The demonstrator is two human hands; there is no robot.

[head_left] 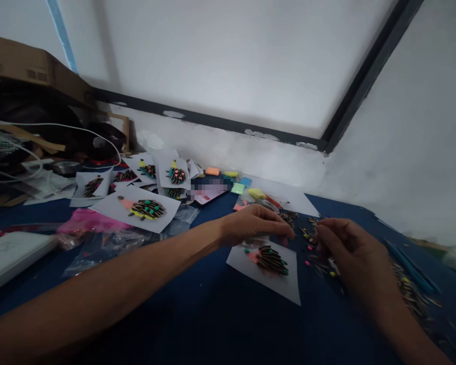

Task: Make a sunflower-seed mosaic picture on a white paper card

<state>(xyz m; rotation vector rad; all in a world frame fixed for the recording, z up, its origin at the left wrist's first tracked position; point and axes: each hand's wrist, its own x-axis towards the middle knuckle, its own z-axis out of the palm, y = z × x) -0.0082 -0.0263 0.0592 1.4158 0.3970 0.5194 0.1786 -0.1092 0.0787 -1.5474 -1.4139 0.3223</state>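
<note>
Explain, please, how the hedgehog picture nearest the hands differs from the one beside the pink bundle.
The near picture shows pink below its dark spines; the left picture shows yellow there. The near picture's snout tip looks green; the left picture's looks dark. Both are on white paper, with pink snouts and green dots.

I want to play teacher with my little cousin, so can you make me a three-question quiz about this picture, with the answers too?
1. What colour is the tabletop?
2. True or false: the right hand is to the right of the nearest paper sheet.
3. Which of these is on the right side of the picture?
A) cardboard box
B) pile of striped seeds
C) clear plastic bag

Key: 1. dark blue; 2. true; 3. B
</note>
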